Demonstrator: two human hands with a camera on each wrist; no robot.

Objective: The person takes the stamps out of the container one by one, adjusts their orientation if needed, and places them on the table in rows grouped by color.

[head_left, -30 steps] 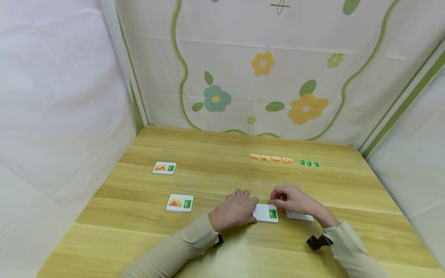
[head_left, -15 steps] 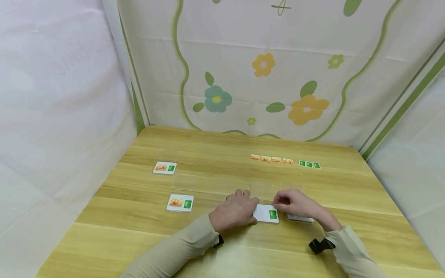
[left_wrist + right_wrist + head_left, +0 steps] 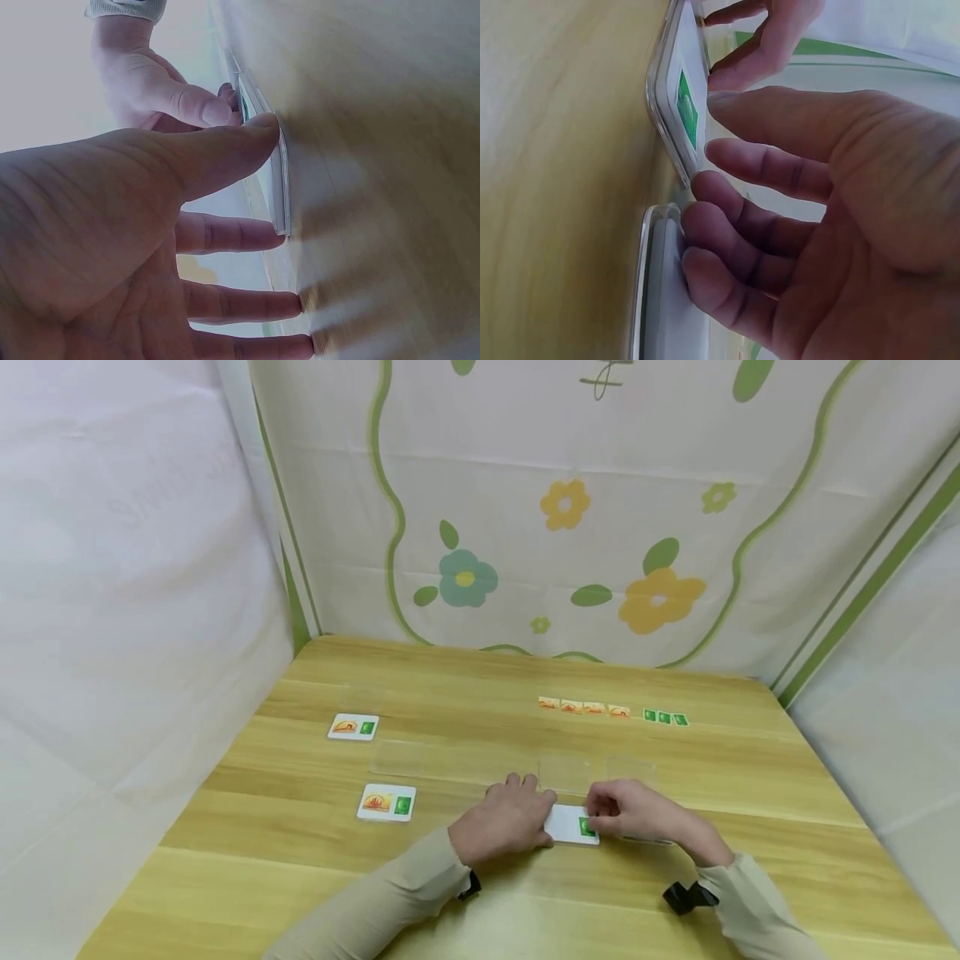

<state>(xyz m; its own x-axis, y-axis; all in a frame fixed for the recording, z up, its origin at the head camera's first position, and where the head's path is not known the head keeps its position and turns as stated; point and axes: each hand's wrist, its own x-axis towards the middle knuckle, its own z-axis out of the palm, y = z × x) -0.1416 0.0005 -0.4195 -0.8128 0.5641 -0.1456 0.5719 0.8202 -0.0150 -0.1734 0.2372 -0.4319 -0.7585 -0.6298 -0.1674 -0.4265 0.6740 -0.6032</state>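
A white rounded card (image 3: 562,823) with a clear plastic rim lies near the table's front middle. A small green sticker (image 3: 686,112) sits at its right end. My left hand (image 3: 504,817) rests beside the card, its thumb and index fingertips touching the two corners of the left end and the other fingers straight on the table. My right hand (image 3: 637,812) is over the right end, thumb and index fingertips slightly apart close to the sticker; whether they touch it I cannot tell. Its other fingers hang loosely curled beside a second white card (image 3: 679,307), mostly hidden in the head view.
Two finished-looking cards, a nearer one (image 3: 386,802) and a farther one (image 3: 352,727), carry orange and green pictures at left. Several orange stickers (image 3: 582,707) and green stickers (image 3: 664,717) line the back right. Clear plastic covers (image 3: 397,758) lie mid-table. A printed curtain (image 3: 510,527) closes the back.
My right hand has lowered slightly, bringing the thumb and index finger over the green sticker at the card's right end. My left hand stays where it was.
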